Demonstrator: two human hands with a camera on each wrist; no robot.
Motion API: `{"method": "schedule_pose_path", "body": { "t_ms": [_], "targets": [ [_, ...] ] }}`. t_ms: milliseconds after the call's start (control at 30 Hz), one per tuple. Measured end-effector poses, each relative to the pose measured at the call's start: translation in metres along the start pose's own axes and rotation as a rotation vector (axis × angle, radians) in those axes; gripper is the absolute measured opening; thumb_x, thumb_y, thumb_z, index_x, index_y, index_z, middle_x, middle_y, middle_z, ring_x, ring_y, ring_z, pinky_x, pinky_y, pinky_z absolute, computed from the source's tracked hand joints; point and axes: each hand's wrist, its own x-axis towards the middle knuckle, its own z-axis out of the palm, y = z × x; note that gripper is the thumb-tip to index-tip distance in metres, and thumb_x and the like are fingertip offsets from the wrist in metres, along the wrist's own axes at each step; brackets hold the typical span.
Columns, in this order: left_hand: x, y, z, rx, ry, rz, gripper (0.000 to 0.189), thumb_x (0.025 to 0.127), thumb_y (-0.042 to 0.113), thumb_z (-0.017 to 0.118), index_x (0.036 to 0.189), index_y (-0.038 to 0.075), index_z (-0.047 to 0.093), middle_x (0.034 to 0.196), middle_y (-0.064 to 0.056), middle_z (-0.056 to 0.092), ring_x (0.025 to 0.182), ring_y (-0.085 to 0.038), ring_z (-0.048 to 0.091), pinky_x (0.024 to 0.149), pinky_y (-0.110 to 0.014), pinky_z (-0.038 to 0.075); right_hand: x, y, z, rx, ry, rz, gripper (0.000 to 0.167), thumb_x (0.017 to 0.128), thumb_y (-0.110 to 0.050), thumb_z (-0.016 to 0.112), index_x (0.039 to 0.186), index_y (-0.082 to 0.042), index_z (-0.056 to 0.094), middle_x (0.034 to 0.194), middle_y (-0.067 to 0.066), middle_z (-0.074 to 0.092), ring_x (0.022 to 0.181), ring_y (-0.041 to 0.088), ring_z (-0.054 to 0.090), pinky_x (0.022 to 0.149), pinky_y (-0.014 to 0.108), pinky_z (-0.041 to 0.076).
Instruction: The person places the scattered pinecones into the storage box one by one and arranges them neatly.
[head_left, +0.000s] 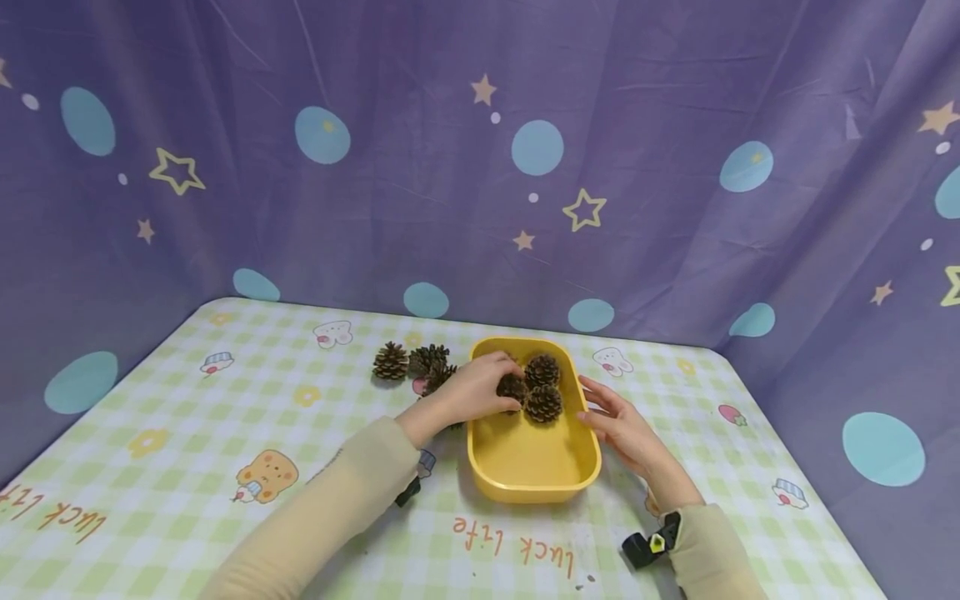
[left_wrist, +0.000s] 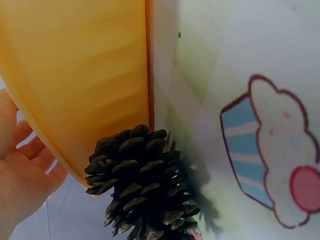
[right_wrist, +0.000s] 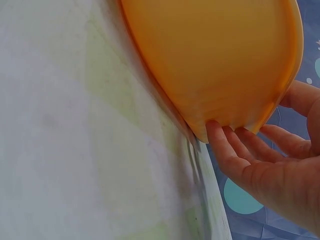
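Note:
A yellow plastic basin (head_left: 536, 462) stands on the table with several brown pine cones (head_left: 543, 404) toward its far end. My left hand (head_left: 480, 387) reaches over the left rim and holds a pine cone (head_left: 512, 390) inside, fingers and thumb curved around it. The basin wall hides those fingertips in the left wrist view. At the basin's right side, my right hand (head_left: 618, 425) grips the rim, thumb over the edge and fingers (right_wrist: 220, 142) against the outer wall. Just left of the basin lie more pine cones (head_left: 391, 362), partly covered by the left hand and forearm.
A checked, cartoon-printed cloth (head_left: 187, 450) covers the table. Behind it hangs a purple curtain (head_left: 420, 208) with stars and blue ovals. One loose pine cone (left_wrist: 145, 180) lies close against the basin's outer left wall.

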Motion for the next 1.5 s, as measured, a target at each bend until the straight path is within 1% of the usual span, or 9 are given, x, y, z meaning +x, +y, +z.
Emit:
{"method": "schedule_pose_path", "body": {
  "t_ms": [133,333,533,867,1033,1133,1267,1400,1500],
  "targets": [
    [0.000,0.000,0.002,0.050,-0.022,0.014,0.045,0.079,0.032,0.070,0.118,0.010,0.060,0.117,-0.005,0.055,0.107,-0.019,0.054,0.092,-0.033,0.045,0.000,-0.001,0.000,-0.007,0.001,-0.002,0.063,0.089,-0.010,0.055,0.145,-0.016,0.025,0.144,0.016,0.029,0.111,0.022,0.048,0.072,0.020,0.045],
    [0.000,-0.001,0.005,0.121,-0.067,0.014,0.044,0.081,0.033,0.068,0.117,0.011,0.060,0.118,-0.005,0.056,0.109,-0.020,0.053,0.092,-0.034,0.045,0.000,-0.001,0.000,0.004,-0.001,0.000,0.065,0.089,-0.010,0.056,0.145,-0.016,0.025,0.145,0.016,0.028,0.116,0.024,0.046,0.077,0.021,0.047],
    [0.001,-0.004,0.008,0.126,-0.070,0.020,0.042,0.081,0.029,0.068,0.118,0.010,0.060,0.119,-0.006,0.056,0.111,-0.022,0.052,0.094,-0.036,0.044,0.000,-0.001,0.000,0.004,-0.001,0.002,0.065,0.088,-0.011,0.057,0.145,-0.016,0.025,0.144,0.016,0.029,0.112,0.019,0.048,0.076,0.020,0.047],
    [0.001,-0.006,0.009,0.158,-0.075,0.023,0.045,0.081,0.028,0.068,0.121,0.011,0.058,0.122,-0.006,0.055,0.114,-0.022,0.051,0.096,-0.037,0.042,0.000,-0.001,0.001,0.008,0.006,0.001,0.063,0.089,-0.008,0.054,0.144,-0.015,0.025,0.144,0.017,0.029,0.113,0.022,0.047,0.075,0.020,0.047],
    [-0.004,-0.005,0.004,0.109,-0.074,0.004,0.047,0.082,0.029,0.067,0.124,0.011,0.055,0.126,-0.006,0.051,0.116,-0.023,0.049,0.098,-0.038,0.040,0.000,-0.001,0.001,0.000,0.010,0.008,0.063,0.089,-0.008,0.054,0.144,-0.015,0.025,0.144,0.017,0.029,0.110,0.021,0.047,0.073,0.020,0.046],
    [-0.010,-0.005,-0.003,0.059,-0.053,-0.016,0.048,0.082,0.027,0.067,0.125,0.011,0.054,0.128,-0.007,0.050,0.116,-0.024,0.049,0.098,-0.039,0.041,0.000,-0.001,0.001,0.000,0.010,0.012,0.063,0.089,-0.008,0.055,0.144,-0.015,0.025,0.144,0.016,0.029,0.112,0.023,0.047,0.073,0.020,0.046],
    [-0.020,-0.006,-0.013,0.031,0.009,-0.036,0.046,0.081,0.025,0.068,0.123,0.011,0.056,0.128,-0.007,0.050,0.117,-0.025,0.048,0.099,-0.039,0.040,0.000,-0.001,0.000,0.005,0.006,0.012,0.064,0.089,-0.009,0.055,0.144,-0.016,0.025,0.144,0.016,0.029,0.112,0.021,0.047,0.075,0.020,0.046],
    [-0.031,-0.016,-0.018,0.014,0.082,-0.031,0.046,0.080,0.024,0.069,0.122,0.010,0.056,0.125,-0.006,0.052,0.115,-0.024,0.049,0.098,-0.039,0.041,0.000,0.000,0.000,0.015,0.003,0.006,0.065,0.088,-0.009,0.056,0.144,-0.016,0.025,0.144,0.016,0.029,0.114,0.022,0.047,0.078,0.022,0.048],
    [-0.040,-0.023,-0.021,-0.010,0.115,-0.028,0.047,0.080,0.023,0.069,0.123,0.009,0.056,0.124,-0.006,0.052,0.114,-0.023,0.050,0.097,-0.040,0.042,0.000,0.001,0.000,0.023,0.003,0.002,0.065,0.088,-0.009,0.057,0.144,-0.016,0.025,0.144,0.017,0.029,0.118,0.025,0.046,0.082,0.024,0.048]
  ]
}}
